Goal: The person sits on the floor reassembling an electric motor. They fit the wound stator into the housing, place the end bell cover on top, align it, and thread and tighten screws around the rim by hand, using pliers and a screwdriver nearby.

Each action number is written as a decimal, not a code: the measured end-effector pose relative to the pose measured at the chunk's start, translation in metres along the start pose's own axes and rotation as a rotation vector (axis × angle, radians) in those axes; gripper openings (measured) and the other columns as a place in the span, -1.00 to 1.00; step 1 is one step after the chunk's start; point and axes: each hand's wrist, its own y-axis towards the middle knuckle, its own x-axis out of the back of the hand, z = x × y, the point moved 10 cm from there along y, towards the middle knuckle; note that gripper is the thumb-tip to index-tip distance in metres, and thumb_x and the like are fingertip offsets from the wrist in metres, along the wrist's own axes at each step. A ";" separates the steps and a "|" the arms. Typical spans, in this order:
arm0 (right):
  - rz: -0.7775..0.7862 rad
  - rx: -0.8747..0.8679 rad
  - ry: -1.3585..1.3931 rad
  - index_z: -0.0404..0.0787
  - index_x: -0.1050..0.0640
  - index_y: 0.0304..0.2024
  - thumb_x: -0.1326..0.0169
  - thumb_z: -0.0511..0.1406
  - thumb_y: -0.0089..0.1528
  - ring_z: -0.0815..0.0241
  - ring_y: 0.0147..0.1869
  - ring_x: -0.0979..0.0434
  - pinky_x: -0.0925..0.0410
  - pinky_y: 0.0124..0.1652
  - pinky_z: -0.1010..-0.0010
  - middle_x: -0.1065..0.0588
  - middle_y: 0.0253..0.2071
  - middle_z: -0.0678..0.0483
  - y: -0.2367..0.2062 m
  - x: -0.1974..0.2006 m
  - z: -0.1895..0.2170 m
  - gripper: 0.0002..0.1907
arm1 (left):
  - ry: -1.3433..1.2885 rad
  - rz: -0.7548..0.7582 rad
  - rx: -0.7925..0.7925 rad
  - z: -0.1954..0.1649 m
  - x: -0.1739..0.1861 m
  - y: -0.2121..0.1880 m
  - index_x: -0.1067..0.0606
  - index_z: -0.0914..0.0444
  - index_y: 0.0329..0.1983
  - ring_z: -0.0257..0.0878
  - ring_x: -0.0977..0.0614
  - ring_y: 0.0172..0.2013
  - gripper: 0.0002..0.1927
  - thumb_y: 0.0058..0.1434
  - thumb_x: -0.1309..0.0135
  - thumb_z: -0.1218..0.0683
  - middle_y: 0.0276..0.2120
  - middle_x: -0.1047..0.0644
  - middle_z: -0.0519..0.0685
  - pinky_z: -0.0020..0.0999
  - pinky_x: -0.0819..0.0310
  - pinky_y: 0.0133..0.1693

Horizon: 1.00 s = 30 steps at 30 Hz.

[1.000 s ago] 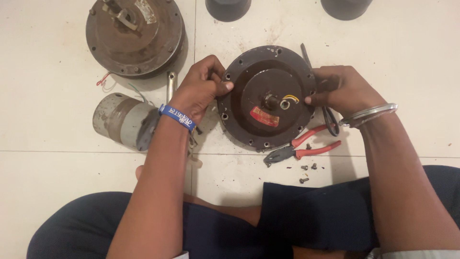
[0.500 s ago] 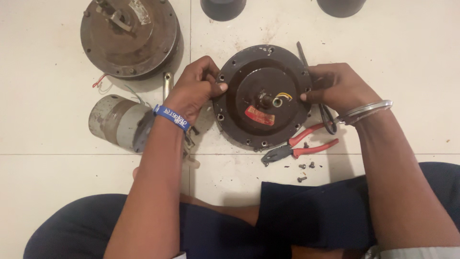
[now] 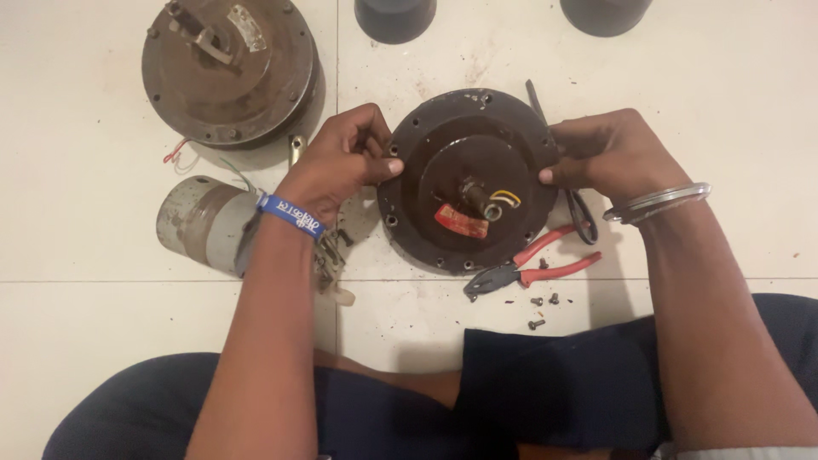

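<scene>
Head camera: we look down at a dark brown ceiling-fan motor housing [image 3: 469,179] lying flat on the pale tiled floor [image 3: 724,94], just beyond the tile joint that crosses in front of the seated person's knees. We judge the job part-way through: several rim holes stand empty, loose screws [image 3: 542,308] lie on the tile near the knees, and red-handled pliers [image 3: 532,266] rest against the housing's near edge, yet the two shells remain together. The left hand [image 3: 345,158] curls partly closed, fingertips pressing the housing's left rim. The right hand [image 3: 609,153] grips the right rim in the same way, fingers bent, beside a black tool [image 3: 579,209]. A second rusty motor [image 3: 228,68] sits toward the far left corner, with a grey cylindrical part [image 3: 204,223] lying well nearer than it.
</scene>
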 end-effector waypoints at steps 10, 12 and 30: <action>0.087 0.013 0.039 -0.33 -0.62 -0.19 -0.25 -0.60 0.00 0.16 -0.18 -0.68 -0.52 -0.08 0.32 -0.64 -0.32 -0.05 -0.003 -0.002 0.007 -0.69 | 0.029 0.091 -0.058 -0.015 -0.004 -0.009 -0.39 0.24 -0.41 -0.41 -0.44 -0.40 -0.71 0.00 -0.29 0.35 -0.49 -0.40 -0.20 -0.48 -0.44 -0.29; 0.077 0.007 -0.032 -0.32 -0.61 -0.25 -0.26 -0.58 0.03 0.17 -0.21 -0.67 -0.50 -0.11 0.32 -0.64 -0.34 -0.03 -0.004 0.000 0.006 -0.75 | 0.023 0.111 -0.077 -0.019 -0.005 -0.011 -0.39 0.24 -0.41 -0.42 -0.45 -0.39 -0.70 -0.01 -0.29 0.35 -0.48 -0.41 -0.20 -0.48 -0.44 -0.28; 0.080 0.069 0.013 -0.29 -0.62 -0.24 -0.29 -0.57 -0.04 0.19 -0.20 -0.64 -0.49 -0.12 0.34 -0.61 -0.35 0.02 -0.002 0.002 0.007 -0.68 | 0.044 0.102 -0.082 -0.022 -0.008 -0.009 -0.39 0.23 -0.42 -0.41 -0.45 -0.39 -0.71 0.01 -0.29 0.33 -0.48 -0.40 -0.20 -0.47 -0.44 -0.28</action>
